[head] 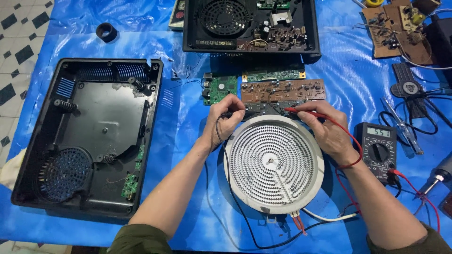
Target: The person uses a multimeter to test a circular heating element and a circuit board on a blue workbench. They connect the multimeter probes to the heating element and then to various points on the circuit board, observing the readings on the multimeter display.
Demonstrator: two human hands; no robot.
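A round white heating coil (274, 164) lies on the blue sheet in front of me. My left hand (224, 120) pinches a black test probe (234, 113) at the coil's far rim. My right hand (325, 127) holds a red test probe (297, 111), its tip at the same far rim beside a dark terminal strip. Both probe leads run to a black multimeter (378, 149) at the right, whose display is lit. Just beyond the probes lie a brown circuit board (282, 90) and a small green board (220, 88).
An empty black cooker base (94, 136) sits at the left. Another opened black housing with fan and electronics (249, 26) stands at the back. Brown boards (398, 30), a black tape roll (106, 32), pliers (403, 125) and a soldering tool (439, 176) lie around. Tiled floor shows far left.
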